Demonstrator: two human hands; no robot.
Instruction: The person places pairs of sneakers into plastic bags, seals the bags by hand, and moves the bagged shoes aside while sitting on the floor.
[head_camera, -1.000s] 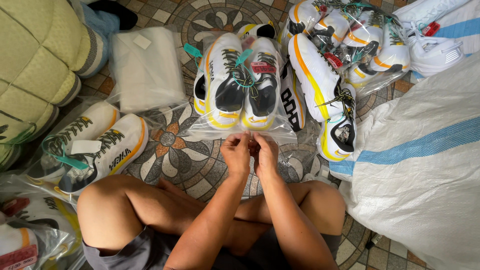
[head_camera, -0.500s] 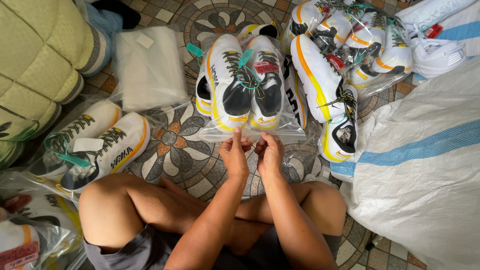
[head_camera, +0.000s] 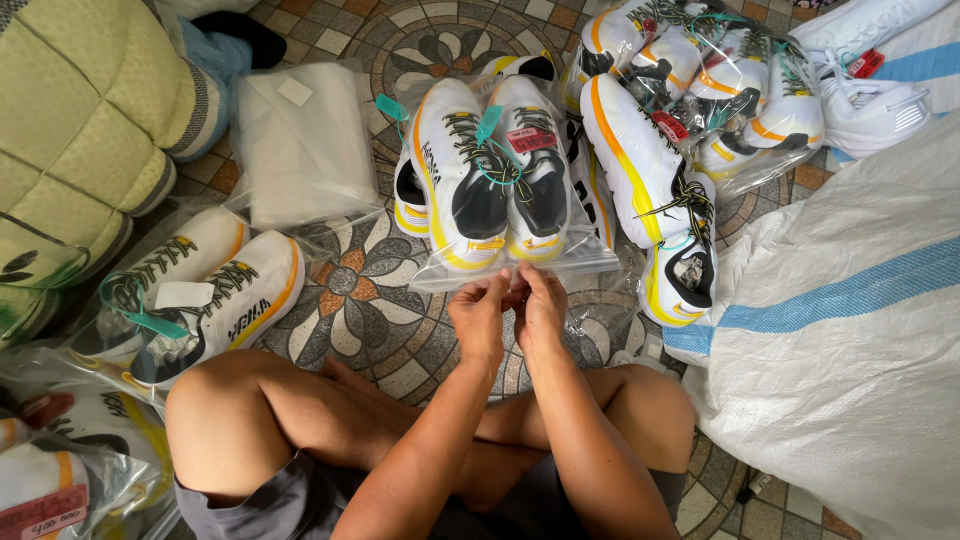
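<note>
Clear bag (head_camera: 515, 262) of white-and-yellow sneakers (head_camera: 490, 170) lies on the patterned floor (head_camera: 370, 310) before crossed legs; left hand (head_camera: 479, 318) and right hand (head_camera: 541, 308) pinch its near edge (fingers closed tight together).

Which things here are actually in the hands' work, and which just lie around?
In hand: left hand and right hand pinching the near edge of the clear bag holding a pair of white-and-yellow shoes.

Lying about: folded bags, other bagged shoes, woven sack.
</note>
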